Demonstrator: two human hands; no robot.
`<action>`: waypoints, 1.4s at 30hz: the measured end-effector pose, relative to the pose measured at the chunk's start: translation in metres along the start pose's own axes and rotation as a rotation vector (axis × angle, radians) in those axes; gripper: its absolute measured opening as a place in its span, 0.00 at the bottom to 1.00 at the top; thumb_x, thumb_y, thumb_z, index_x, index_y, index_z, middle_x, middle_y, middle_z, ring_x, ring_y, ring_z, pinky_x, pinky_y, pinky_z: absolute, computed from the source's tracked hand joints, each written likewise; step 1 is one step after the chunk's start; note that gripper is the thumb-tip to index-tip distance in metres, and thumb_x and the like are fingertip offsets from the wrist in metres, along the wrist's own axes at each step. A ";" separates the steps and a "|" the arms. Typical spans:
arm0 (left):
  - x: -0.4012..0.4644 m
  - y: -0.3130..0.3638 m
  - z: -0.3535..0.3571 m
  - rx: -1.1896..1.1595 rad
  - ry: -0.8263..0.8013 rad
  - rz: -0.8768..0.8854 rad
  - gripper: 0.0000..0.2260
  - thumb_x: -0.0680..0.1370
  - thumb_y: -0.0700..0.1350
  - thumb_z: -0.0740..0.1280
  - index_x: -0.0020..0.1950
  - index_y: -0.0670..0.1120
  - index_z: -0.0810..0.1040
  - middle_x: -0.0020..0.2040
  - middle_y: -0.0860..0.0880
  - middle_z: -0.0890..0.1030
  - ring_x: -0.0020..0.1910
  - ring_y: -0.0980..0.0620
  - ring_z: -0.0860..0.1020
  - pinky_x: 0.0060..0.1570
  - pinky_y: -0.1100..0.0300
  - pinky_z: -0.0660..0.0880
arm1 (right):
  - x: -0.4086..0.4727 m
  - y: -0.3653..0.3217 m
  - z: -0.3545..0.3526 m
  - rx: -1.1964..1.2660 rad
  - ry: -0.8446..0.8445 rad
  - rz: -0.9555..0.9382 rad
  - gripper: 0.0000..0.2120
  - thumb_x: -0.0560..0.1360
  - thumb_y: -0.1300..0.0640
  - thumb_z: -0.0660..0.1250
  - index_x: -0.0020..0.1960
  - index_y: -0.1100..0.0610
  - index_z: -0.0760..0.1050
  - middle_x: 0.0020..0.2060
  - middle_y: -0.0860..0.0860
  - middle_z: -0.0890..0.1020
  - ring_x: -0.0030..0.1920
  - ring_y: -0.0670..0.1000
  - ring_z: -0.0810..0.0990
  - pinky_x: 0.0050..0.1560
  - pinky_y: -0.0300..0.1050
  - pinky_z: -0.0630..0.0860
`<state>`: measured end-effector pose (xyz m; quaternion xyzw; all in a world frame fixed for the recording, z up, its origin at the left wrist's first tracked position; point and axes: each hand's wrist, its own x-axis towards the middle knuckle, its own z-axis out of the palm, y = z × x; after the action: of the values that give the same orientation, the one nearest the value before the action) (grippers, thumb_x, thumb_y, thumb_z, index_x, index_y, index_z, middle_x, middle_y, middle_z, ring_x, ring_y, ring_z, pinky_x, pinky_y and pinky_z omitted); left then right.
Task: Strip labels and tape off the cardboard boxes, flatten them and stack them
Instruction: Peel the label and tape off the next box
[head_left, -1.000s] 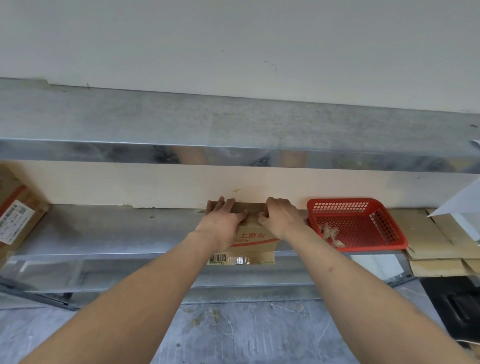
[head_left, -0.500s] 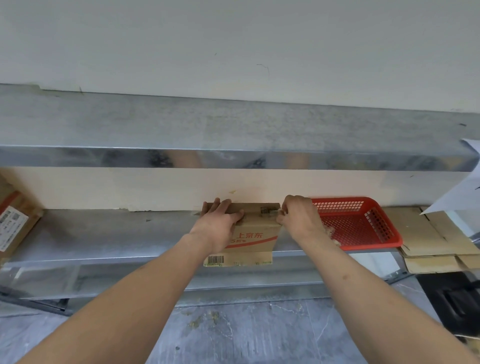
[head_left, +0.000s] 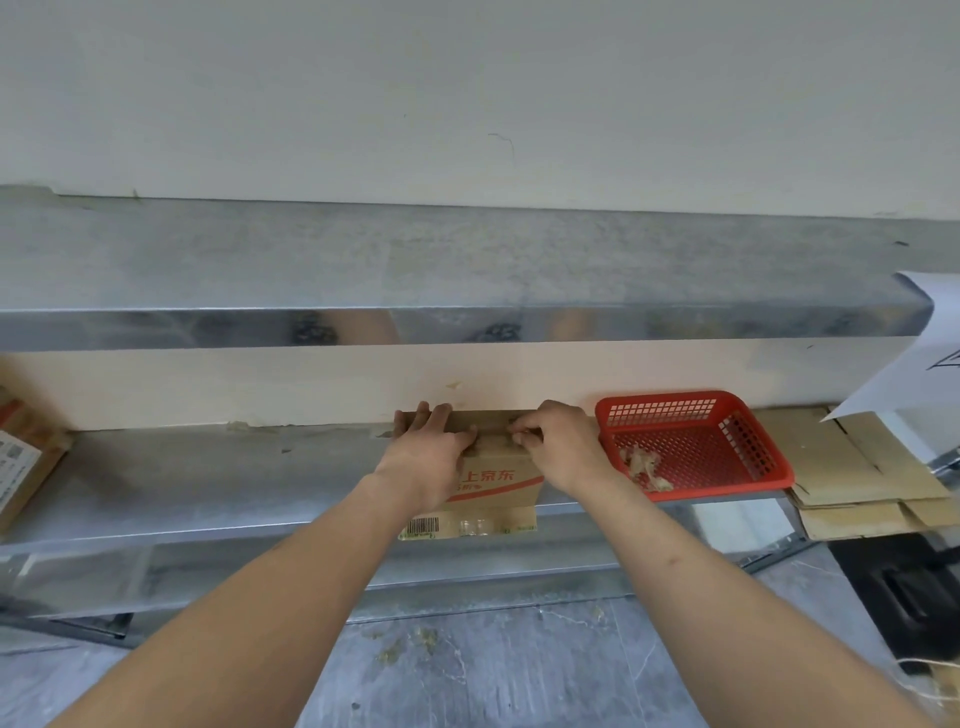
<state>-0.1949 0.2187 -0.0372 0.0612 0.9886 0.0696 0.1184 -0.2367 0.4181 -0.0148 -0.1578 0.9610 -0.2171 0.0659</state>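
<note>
The cardboard box (head_left: 493, 470) is plain brown, printed with red characters over a red swoosh — its lower flap carries a black-and-white barcode. At 3 o'clock from it, the basket (head_left: 693, 447) is bright red with a perforated grid pattern. Flattened cardboard (head_left: 852, 467) further right is pale tan. The shelf (head_left: 208, 478) is mottled grey metal — the wall (head_left: 467, 93) off-white.

Box (head_left: 493, 480) on shelf (head_left: 208, 478); basket (head_left: 696, 447) right; flattened cardboard (head_left: 852, 467) beyond.
</note>
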 end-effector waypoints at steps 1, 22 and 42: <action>-0.001 0.001 0.000 0.003 -0.002 -0.002 0.23 0.84 0.48 0.55 0.80 0.57 0.63 0.80 0.42 0.57 0.80 0.34 0.51 0.78 0.37 0.48 | -0.001 -0.001 0.004 0.058 0.039 0.048 0.09 0.81 0.55 0.69 0.59 0.50 0.86 0.54 0.49 0.81 0.55 0.49 0.78 0.41 0.30 0.63; -0.006 0.005 0.003 0.009 -0.003 -0.012 0.24 0.84 0.46 0.56 0.81 0.57 0.61 0.82 0.41 0.53 0.81 0.34 0.48 0.79 0.36 0.44 | -0.011 -0.042 0.021 -0.265 0.164 0.261 0.11 0.80 0.68 0.59 0.51 0.57 0.79 0.47 0.56 0.82 0.48 0.59 0.83 0.42 0.51 0.77; -0.004 0.005 0.002 -0.006 0.010 -0.012 0.24 0.85 0.46 0.54 0.81 0.57 0.62 0.82 0.43 0.54 0.81 0.35 0.48 0.79 0.37 0.42 | -0.017 0.033 -0.020 0.274 0.215 0.182 0.11 0.69 0.64 0.80 0.47 0.53 0.85 0.39 0.46 0.86 0.40 0.42 0.83 0.47 0.38 0.79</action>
<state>-0.1898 0.2231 -0.0377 0.0547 0.9893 0.0722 0.1140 -0.2340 0.4598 -0.0105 -0.0355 0.9342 -0.3549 0.0031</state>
